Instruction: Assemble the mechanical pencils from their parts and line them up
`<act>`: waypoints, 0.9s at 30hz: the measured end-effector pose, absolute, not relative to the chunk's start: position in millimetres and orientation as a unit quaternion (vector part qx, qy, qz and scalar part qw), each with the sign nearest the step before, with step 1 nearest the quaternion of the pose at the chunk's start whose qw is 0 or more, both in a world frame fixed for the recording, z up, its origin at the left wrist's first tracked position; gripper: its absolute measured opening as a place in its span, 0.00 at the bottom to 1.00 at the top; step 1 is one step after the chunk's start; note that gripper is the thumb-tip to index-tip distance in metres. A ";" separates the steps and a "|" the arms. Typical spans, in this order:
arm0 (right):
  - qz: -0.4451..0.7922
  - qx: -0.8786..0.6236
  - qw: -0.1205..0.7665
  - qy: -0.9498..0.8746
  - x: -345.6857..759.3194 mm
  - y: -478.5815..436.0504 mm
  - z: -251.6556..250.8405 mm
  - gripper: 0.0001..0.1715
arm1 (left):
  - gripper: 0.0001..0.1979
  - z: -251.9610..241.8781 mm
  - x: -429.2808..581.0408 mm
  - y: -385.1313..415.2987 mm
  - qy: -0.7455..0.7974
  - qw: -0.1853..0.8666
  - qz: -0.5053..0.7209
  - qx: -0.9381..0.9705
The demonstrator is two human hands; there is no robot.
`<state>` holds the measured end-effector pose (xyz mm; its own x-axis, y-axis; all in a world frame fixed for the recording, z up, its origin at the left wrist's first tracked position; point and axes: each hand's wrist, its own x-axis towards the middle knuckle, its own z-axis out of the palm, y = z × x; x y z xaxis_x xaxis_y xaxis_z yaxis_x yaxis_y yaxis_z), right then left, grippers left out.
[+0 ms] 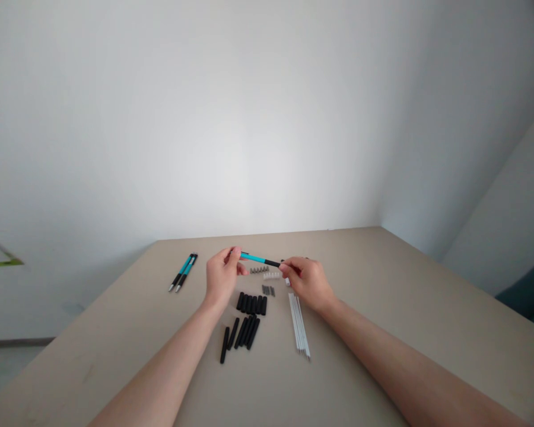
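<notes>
The pen (256,258) is a slim one, bright turquoise barrel with a black section toward the right end and a dark clip at the other. It's held up over the table (360,267), tilted a bit down to the right. Left hand (222,273) has its fingers pinching the clip end, right hand (309,281) has its fingers pinching the black end

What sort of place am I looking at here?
Likely an indoor tabletop workspace: a beige table by a pale wall, with short black tubes and thin white rods laid out in groups on it.
</notes>
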<state>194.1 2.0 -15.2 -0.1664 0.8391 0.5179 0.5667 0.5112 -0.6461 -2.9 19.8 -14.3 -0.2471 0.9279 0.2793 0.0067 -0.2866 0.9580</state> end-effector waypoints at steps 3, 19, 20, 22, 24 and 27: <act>0.168 -0.470 0.430 -0.752 193.7 0.8 -13.6 0.20 | 0.21 -13.5 1.3 18.4 0.444 0.411 0.652 0.457; 0.148 -0.476 0.418 -0.759 193.6 0.8 -11.3 0.12 | 0.20 -5.3 8.3 12.6 0.359 0.488 0.691 0.395; 0.150 -0.477 0.425 -0.755 193.8 1.4 -12.0 0.10 | 0.19 -4.9 8.7 12.3 0.352 0.499 0.688 0.392; 0.149 -0.474 0.436 -0.750 194.1 2.4 -13.3 0.08 | 0.20 -4.0 9.2 12.0 0.346 0.516 0.681 0.387; 0.143 -0.467 0.440 -0.754 194.4 2.6 -13.7 0.09 | 0.21 -3.5 9.3 12.0 0.351 0.519 0.680 0.382; 0.130 -0.457 0.426 -0.770 194.5 1.3 -12.2 0.15 | 0.23 -2.9 9.0 12.1 0.358 0.512 0.681 0.382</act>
<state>194.5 1.3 -12.2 -0.2200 0.8142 0.5373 0.5927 0.5490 -0.5893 9.0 12.1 -2.9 -0.1850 0.9706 0.1537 -0.4231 -0.2198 0.8790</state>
